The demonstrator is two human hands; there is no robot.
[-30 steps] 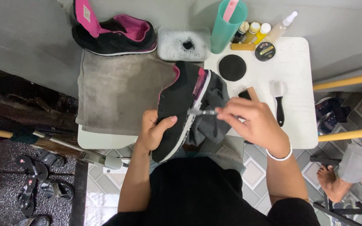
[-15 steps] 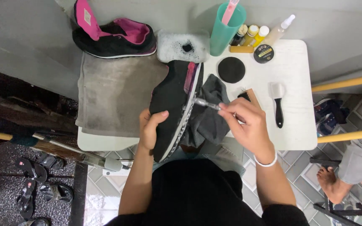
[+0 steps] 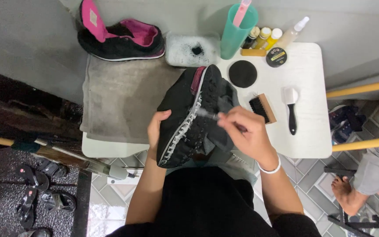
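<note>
The black shoe (image 3: 189, 118) lies sole-up, toe toward the table's near edge, cupped by the left hand (image 3: 156, 127), while the right hand (image 3: 246, 134), closed on a small brush (image 3: 209, 115), sits just right of the sole.

1 head-worn camera looks steeply down from close above at the white table (image 3: 312, 131), whose far edge meets the wall at the frame's top.
</note>
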